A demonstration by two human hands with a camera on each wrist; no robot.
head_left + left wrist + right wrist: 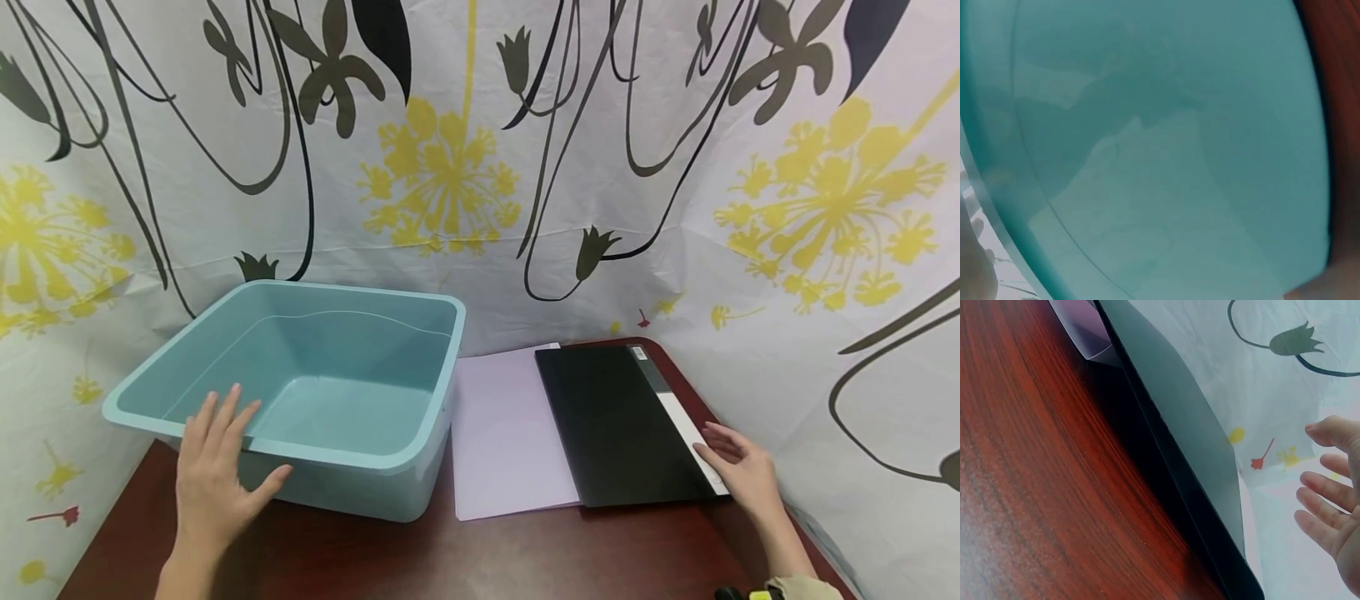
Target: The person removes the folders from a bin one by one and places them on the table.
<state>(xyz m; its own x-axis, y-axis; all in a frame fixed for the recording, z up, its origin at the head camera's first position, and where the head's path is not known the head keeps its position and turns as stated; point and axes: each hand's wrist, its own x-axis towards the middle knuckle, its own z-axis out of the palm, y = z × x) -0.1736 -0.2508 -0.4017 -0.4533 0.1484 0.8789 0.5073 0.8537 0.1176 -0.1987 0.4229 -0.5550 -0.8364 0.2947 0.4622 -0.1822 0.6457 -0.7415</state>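
A large light-blue plastic basin (337, 454) stands at the left, its bare inside facing up. My left hand (213, 479) is at its front rim, fingers spread and fairly straight, thumb pointing right. The basin wall (1166, 156) fills most of the left wrist view. To the right lies a black folder (622, 425) with a white strip and label along its right side. It overlaps a pale lilac folder (510, 433). Beside the black folder's right edge is my right hand (738, 467), fingers loosely bent. In the right wrist view, its fingers (1322, 487) show apart from the folder.
Everything stands on a dark red-brown wooden table (517, 558). A white cloth (660, 208) with grey and yellow plant prints hangs behind and along both sides. A small black and yellow item (757, 594) shows at the right sleeve.
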